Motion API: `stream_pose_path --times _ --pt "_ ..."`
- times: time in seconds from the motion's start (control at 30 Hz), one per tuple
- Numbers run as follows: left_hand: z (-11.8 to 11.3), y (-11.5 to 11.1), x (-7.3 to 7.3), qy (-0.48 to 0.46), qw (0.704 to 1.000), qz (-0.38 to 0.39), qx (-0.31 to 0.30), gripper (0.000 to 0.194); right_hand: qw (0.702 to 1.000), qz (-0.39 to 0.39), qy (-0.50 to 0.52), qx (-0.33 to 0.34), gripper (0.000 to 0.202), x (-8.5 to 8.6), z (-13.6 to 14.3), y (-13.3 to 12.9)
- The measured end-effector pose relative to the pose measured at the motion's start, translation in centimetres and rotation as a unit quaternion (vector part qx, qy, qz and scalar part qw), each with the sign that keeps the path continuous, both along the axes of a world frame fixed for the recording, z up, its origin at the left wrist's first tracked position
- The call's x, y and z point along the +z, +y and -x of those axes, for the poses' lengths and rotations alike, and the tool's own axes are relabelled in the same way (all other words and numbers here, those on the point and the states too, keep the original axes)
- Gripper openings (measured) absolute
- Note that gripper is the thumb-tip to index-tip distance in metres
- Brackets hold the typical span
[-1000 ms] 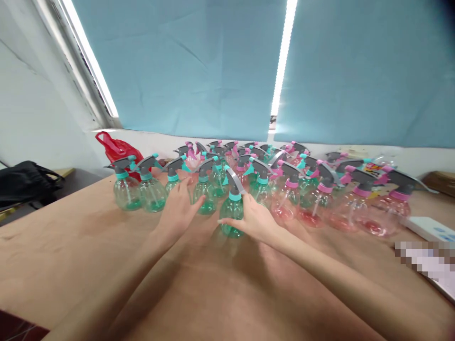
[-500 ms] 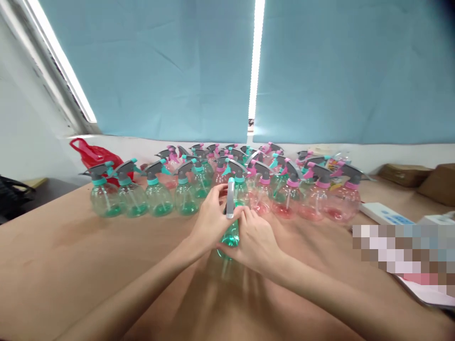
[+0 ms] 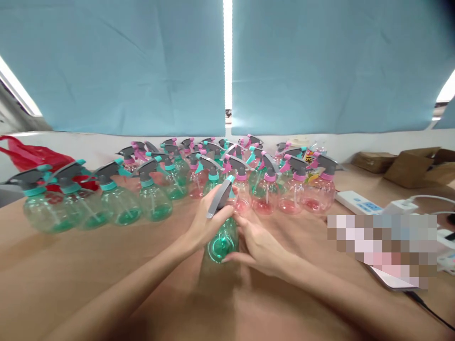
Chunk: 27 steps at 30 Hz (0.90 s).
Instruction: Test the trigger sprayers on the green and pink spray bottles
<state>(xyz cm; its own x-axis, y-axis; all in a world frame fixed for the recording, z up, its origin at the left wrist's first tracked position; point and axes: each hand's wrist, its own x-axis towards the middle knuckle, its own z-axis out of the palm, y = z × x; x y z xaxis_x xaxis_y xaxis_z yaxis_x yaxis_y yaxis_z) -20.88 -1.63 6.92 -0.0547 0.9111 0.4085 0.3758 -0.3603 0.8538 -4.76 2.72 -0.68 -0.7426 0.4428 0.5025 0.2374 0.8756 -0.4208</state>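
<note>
Between my hands, close in front of me, a clear green spray bottle (image 3: 222,242) leans with its round base toward me and a little green tint pooled at the bottom. My left hand (image 3: 203,221) is wrapped round its neck, under the grey trigger head. On the right side of the same bottle, my right hand (image 3: 263,244) has its fingers against the body and its thumb by the base. Just beyond stand green spray bottles (image 3: 122,203) with teal collars on the left, and pink spray bottles (image 3: 265,201) with pink collars on the right.
A red plastic bag (image 3: 33,156) lies at the far left. On the right are a white power strip (image 3: 359,203), a plugged-in charger (image 3: 401,206), a blurred-out phone (image 3: 393,279) and an open cardboard box (image 3: 412,166). A blue curtain (image 3: 124,71) hangs behind.
The view has swung right and somewhat closer. The held bottle has turned, its trigger head now slanting and its base tipped toward me. My right thumb has come slightly away from the bottle's front.
</note>
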Motion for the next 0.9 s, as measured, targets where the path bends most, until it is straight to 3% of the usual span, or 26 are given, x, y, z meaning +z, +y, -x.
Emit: stream_pose_path --times 0.13,0.23,0.5,0.73,0.9 --pt "0.2 0.7 -0.2 0.035 0.999 0.003 0.024 0.029 0.998 0.057 -0.036 0.020 0.072 -1.1 -1.5 2.2" --pt "0.3 1.0 0.0 0.010 1.000 0.011 0.015 0.031 0.995 0.067 -0.075 0.018 0.068 -1.4 -2.1 2.9" --pt "0.7 1.0 0.6 0.016 0.999 0.038 -0.008 0.038 0.993 0.065 -0.099 0.011 0.069 -1.4 -2.5 2.8" --pt "0.7 1.0 0.8 0.042 0.999 0.017 0.021 0.018 0.993 0.074 -0.094 0.008 0.059 -1.6 -2.4 2.9" --pt "0.6 1.0 1.1 0.044 0.999 0.008 0.023 0.015 0.994 0.074 -0.085 0.010 0.055 -1.6 -2.4 2.9"
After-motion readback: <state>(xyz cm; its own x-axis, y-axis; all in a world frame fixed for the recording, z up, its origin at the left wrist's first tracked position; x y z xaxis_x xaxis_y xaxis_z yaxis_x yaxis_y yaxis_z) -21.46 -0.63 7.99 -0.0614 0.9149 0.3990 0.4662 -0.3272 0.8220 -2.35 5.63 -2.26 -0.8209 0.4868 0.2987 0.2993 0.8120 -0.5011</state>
